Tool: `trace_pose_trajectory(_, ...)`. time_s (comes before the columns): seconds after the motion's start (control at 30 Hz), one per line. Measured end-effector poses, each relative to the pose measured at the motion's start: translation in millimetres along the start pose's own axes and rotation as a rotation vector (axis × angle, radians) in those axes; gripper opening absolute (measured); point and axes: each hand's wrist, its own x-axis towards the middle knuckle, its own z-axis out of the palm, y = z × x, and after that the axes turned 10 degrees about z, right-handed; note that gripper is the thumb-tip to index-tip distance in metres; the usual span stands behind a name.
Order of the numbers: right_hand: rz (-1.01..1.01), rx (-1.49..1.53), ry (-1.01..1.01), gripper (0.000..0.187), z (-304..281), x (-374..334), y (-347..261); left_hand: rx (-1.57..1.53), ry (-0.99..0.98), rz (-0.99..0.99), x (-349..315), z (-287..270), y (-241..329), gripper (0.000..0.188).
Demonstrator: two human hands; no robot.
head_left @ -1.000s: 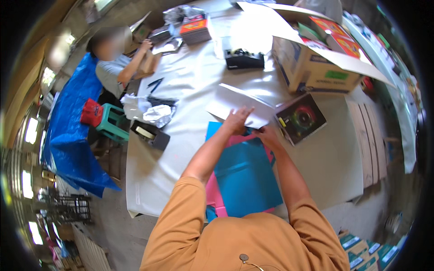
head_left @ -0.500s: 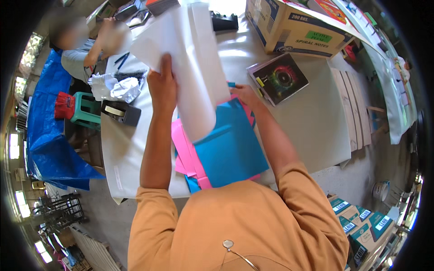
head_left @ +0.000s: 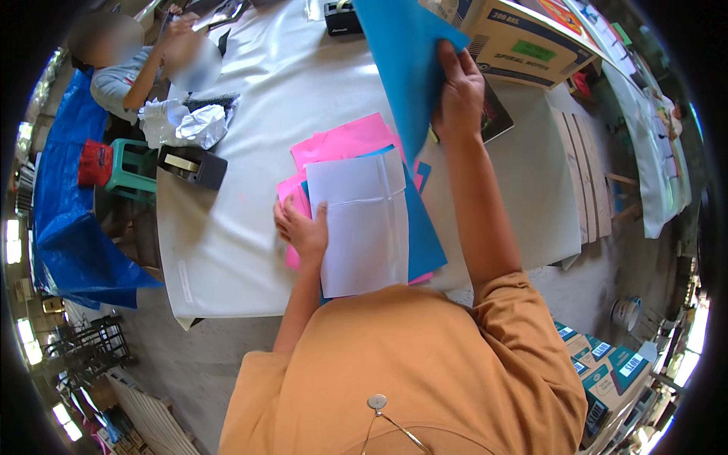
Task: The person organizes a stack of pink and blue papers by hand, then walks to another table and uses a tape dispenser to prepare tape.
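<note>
My left hand (head_left: 302, 229) presses on the left edge of a white paper sheet (head_left: 364, 220) that lies on top of a stack of blue sheets (head_left: 423, 235) and pink sheets (head_left: 341, 142) on the white table (head_left: 250, 129). My right hand (head_left: 459, 91) is raised over the table and grips a single blue sheet (head_left: 406, 61) by its edge, holding it upright above the stack.
A black tape dispenser (head_left: 191, 165) and crumpled white paper (head_left: 193, 123) lie to the left. A large cardboard box (head_left: 523, 45) and a black booklet (head_left: 497, 114) are at the far right. Another person (head_left: 125, 72) sits at the table's far left corner. Small boxes (head_left: 607, 371) stand on the floor.
The white sheet that my left hand held up has come down onto the stack. My right hand has lifted a blue sheet off the stack and raised it.
</note>
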Motion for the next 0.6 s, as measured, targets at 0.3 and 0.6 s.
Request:
trace_pose_trajectory(0.3,0.374,-0.847,0.233,0.026,-97,-67,101,-0.07,-0.303,-0.248,34,-14,-70,0.054)
trace_pose_trajectory(0.6,0.274,-1.61,0.41,0.073,-125,-106,109,-0.252,-0.372,-0.072,44,0,-76,0.052)
